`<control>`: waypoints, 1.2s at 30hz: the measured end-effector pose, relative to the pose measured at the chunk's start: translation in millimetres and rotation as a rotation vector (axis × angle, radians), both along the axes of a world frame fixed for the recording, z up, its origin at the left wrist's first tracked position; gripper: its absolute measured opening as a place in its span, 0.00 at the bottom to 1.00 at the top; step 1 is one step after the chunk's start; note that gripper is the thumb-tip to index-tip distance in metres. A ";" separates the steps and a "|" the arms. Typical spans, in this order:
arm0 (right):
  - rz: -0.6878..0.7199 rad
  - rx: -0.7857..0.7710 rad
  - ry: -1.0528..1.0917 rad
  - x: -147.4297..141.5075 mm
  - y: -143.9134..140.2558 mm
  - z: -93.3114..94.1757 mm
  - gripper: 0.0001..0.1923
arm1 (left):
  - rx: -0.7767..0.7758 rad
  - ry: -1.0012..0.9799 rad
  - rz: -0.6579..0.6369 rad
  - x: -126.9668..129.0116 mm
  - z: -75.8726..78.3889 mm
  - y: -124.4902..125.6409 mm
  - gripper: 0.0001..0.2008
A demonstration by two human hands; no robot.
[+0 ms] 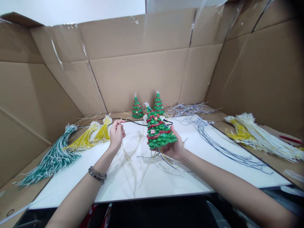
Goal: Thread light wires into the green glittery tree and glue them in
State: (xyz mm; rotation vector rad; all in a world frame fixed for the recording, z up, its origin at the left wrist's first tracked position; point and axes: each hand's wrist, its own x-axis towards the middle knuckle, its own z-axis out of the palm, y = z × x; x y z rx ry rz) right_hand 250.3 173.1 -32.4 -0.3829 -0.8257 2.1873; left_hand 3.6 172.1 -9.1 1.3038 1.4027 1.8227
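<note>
My right hand [174, 147] holds a small green Christmas tree figurine [158, 131] from below and behind. The figurine leans a little left, with red garlands, tiny ornaments and a clear star on top. Several thin wires [159, 153] hang out of its base. To its left my left hand [117, 133] is raised, thumb and forefinger pinched together; a tiny pale tip shows between them, too small to name. Pale thin wires [130, 158] lie on the white board below that hand.
Two similar trees [137, 107] stand at the back by the cardboard wall [140, 69]. Teal wire bundles [53, 155] and yellow bundles [83, 137] lie left on the white board [114, 186]; loose dark wires [220, 147] and white bundles [268, 137] lie right. A black cable [133, 121] crosses behind.
</note>
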 end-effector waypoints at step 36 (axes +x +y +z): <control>-0.071 -0.023 0.038 1.1 17.8 -20.0 0.26 | 0.016 -0.558 -0.093 -10.9 3.3 7.7 0.06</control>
